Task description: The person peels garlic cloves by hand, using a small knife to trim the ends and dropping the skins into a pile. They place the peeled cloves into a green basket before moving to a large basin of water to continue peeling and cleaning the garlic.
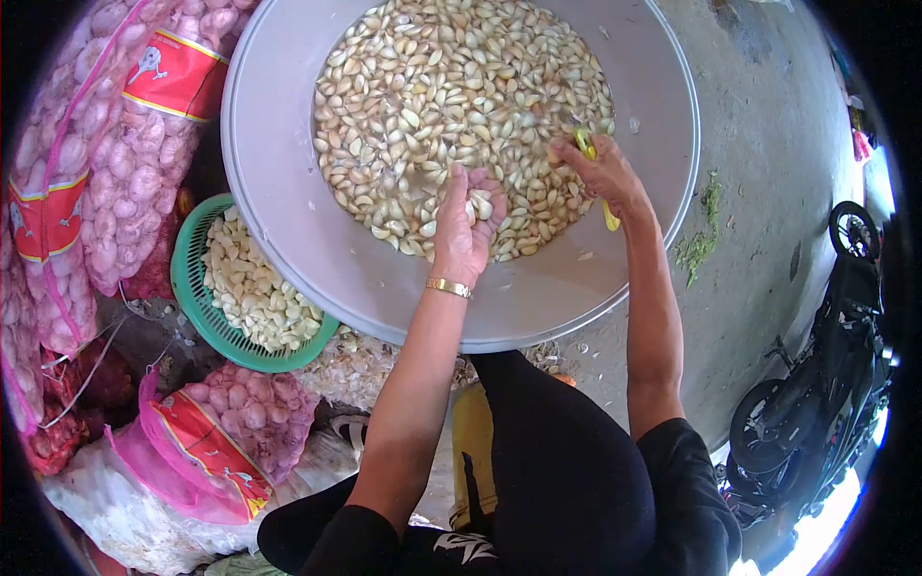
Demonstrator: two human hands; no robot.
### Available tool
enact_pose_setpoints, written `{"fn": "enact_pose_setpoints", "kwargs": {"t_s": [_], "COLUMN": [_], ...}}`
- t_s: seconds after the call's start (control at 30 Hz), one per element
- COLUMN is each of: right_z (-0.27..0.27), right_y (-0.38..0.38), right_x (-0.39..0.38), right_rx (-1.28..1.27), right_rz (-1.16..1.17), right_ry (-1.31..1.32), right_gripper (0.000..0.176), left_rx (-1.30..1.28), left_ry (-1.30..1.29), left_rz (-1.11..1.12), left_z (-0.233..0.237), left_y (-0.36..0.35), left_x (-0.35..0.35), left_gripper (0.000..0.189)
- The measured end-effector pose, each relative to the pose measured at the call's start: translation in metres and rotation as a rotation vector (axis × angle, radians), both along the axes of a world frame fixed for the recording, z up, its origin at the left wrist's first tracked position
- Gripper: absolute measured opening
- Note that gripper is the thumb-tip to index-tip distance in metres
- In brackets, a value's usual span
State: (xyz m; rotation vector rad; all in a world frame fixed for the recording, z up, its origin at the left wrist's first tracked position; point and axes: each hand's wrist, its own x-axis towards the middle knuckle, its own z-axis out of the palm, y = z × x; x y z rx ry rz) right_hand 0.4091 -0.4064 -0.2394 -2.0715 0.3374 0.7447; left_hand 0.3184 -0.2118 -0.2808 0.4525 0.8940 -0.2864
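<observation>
A wide grey basin [567, 307] holds many garlic cloves [413, 120] in water. Over the near part of the cloves, my left hand [466, 226] is cupped palm up, with several pale cloves [478, 205] in it and a gold band on the wrist. To its right, above the basin's right side, my right hand [603, 171] is closed around a yellow-handled tool [611, 215]. Its fingertips pinch something small and brownish, perhaps a clove. The tool's blade cannot be made out.
A green basket [197, 305] of peeled cloves [252, 283] stands left of the basin. Mesh sacks of garlic bulbs [144, 173] line the left side, with another sack [254, 408] below the basket. Green scraps [706, 226] lie on the floor; a motorcycle [816, 365] is far right.
</observation>
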Motion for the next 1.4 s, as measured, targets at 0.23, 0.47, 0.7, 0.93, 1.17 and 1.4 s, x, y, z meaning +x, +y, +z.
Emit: {"fn": "enact_pose_setpoints", "kwargs": {"t_s": [0.23, 0.47, 0.7, 0.93, 1.17, 1.4], "right_z": [0.009, 0.006, 0.005, -0.054, -0.041, -0.036], "right_y": [0.055, 0.072, 0.017, 0.028, 0.050, 0.044], "right_x": [-0.041, -0.073, -0.029, -0.064, -0.062, -0.054], "right_rx": [0.131, 0.025, -0.286, -0.405, -0.441, -0.066], "right_rz": [0.033, 0.177, 0.240, 0.594, 0.787, 0.451], "right_ry": [-0.280, -0.180, -0.282, -0.350, -0.182, -0.179], "right_gripper": [0.030, 0.026, 0.030, 0.029, 0.032, 0.031], "left_rx": [0.052, 0.055, 0.123, 0.097, -0.008, 0.018], "left_ry": [-0.074, -0.026, -0.064, -0.051, -0.047, 0.031], "left_rz": [-0.012, 0.011, 0.037, 0.158, 0.358, 0.219], "left_z": [0.010, 0.008, 0.007, -0.009, -0.019, -0.019], "left_y": [-0.010, 0.009, 0.041, 0.051, 0.054, 0.047], "left_x": [0.003, -0.007, -0.005, -0.010, -0.008, -0.006], "left_gripper": [0.036, 0.020, 0.019, 0.024, 0.026, 0.027]}}
